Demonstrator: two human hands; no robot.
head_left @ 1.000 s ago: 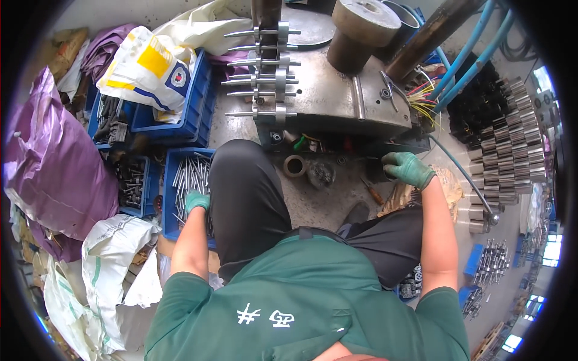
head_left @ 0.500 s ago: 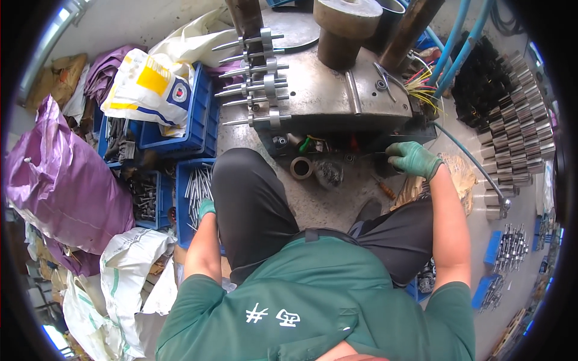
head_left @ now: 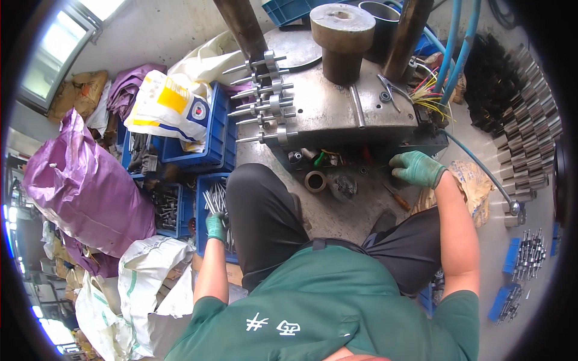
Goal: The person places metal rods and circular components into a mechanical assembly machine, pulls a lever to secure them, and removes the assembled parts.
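My left hand, in a green glove, reaches into a blue bin of thin metal rods beside my left knee. Its fingers are curled down against the rods, and whatever they grip is hidden. My right hand, gloved alike, is held by the machine's lower front edge, loosely bent, with thumb and fingers apart and nothing visible between them. Along the left edge of the machine's steel block stands a row of rods fitted through metal collars. A loose bar and pliers lie on top.
Blue crates, a purple sack and white sacks crowd the left. Stacked metal cylinders and a blue hose are at right. Under the block lie a metal ring and a wooden-handled tool.
The view has shifted, so the scene sits lower and further right. My left hand shows more fully above the rods; my right hand stays near the machine's lower edge.
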